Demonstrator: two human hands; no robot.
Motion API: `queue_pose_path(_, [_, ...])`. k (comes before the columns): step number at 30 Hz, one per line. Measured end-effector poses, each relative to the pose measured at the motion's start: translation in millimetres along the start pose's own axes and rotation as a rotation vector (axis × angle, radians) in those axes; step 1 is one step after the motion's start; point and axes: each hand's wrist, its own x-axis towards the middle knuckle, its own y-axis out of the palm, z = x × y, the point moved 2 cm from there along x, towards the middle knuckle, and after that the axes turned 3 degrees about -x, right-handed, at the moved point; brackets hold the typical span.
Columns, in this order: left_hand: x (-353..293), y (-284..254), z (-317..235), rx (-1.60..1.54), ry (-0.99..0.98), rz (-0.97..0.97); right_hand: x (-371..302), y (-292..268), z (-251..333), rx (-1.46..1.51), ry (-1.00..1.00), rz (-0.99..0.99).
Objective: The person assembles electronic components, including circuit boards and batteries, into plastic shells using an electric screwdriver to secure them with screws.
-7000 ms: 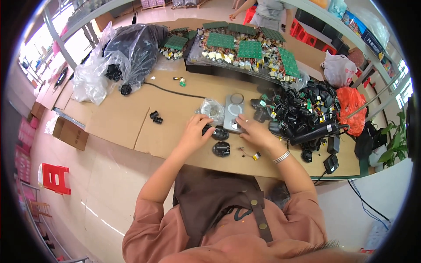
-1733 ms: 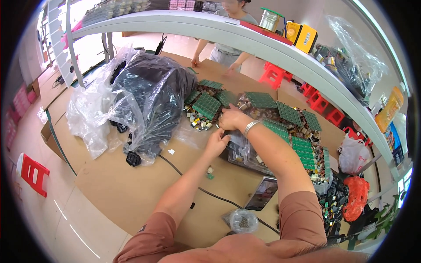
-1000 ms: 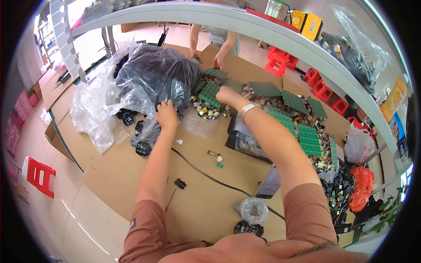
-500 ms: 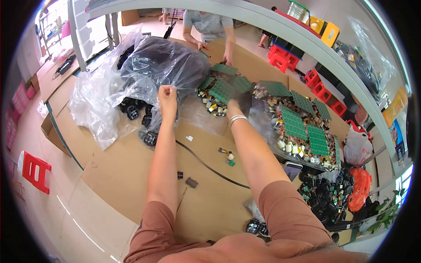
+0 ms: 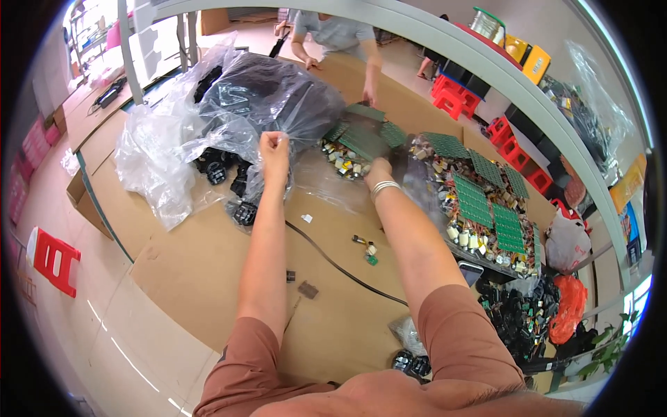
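Observation:
My left hand (image 5: 273,148) is raised over the cardboard-covered table (image 5: 194,278), pinching the edge of a large clear plastic bag (image 5: 264,90) full of black plastic parts. A few black parts (image 5: 243,212) lie spilled under the bag's mouth. My right hand (image 5: 379,170), with a silver bracelet on the wrist, reaches to a heap of green circuit boards (image 5: 361,142) under clear film. Its fingers are hidden by the film.
More green boards (image 5: 479,201) fill a tray on the right. A black cable (image 5: 333,267) and small loose components (image 5: 367,250) lie between my arms. Black parts (image 5: 517,316), an orange bag (image 5: 571,299), a red stool (image 5: 52,257). A person (image 5: 333,31) leans on the far edge.
I left the seated work, leaned across the table and took hold of the big bag with my left hand. It now lifts the bag's edge slightly higher while my right hand stays at the boards.

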Motion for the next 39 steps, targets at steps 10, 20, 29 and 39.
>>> queue_pose_path(10, [-3, -16, -20, 0.202, 0.072, -0.057, 30, 24, -19, -0.307, -0.009, 0.087])
queue_pose_path(20, [-6, 1, -18, 0.581, 0.084, 0.178, -102, -20, 10, -0.429, -0.166, 0.124])
queue_pose_path(29, [-23, 17, -31, 0.973, 0.268, 0.443, -123, -28, -10, -0.304, -0.345, 0.362])
queue_pose_path(39, [-69, 81, -100, 0.554, 0.344, 0.485, -263, -98, -13, -0.513, -0.547, 0.936])
